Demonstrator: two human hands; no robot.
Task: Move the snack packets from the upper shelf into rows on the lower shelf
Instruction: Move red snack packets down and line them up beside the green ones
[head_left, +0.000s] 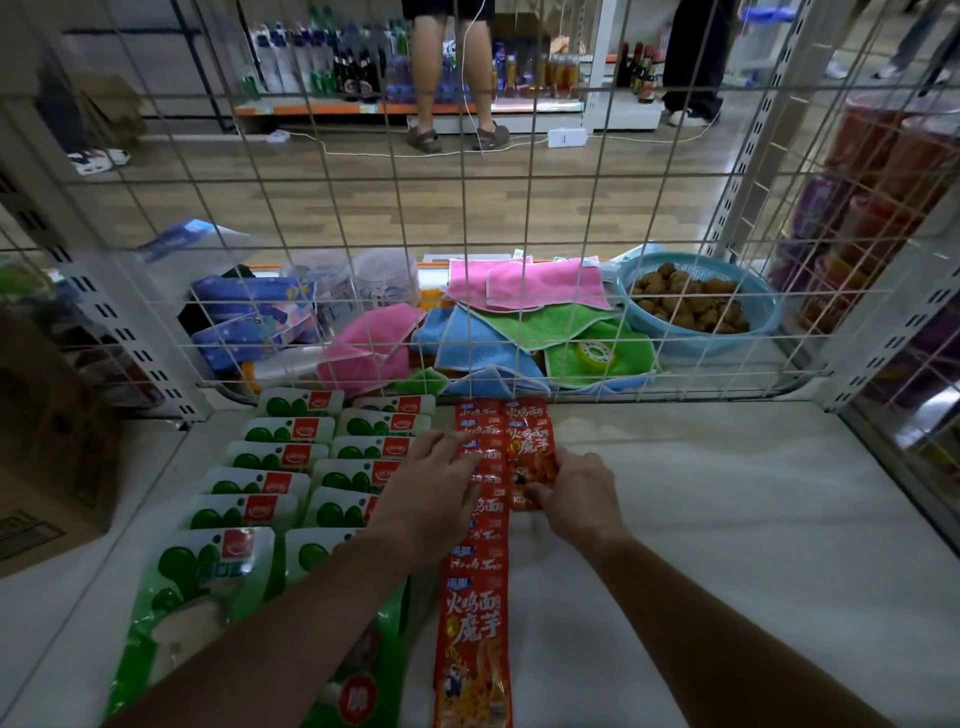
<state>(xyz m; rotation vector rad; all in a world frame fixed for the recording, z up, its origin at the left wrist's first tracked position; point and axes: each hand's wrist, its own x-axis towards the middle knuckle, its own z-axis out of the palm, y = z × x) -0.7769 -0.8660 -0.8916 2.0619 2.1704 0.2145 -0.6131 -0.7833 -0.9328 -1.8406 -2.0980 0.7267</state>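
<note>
I'm pinching a red packet (531, 462) by its near edge with my right hand (579, 491), setting it at the front of a short new row, overlapping the one behind so the labels show. My left hand (431, 483) is lying flat, fingers spread, on the long red row (475, 613) just beside it, I'd say to stop it sliding. Green packets (270, 457) are sitting in two rows further left on the lower shelf (727, 519).

"火鸡面 魔芋" on red packets (472, 623)
</note>
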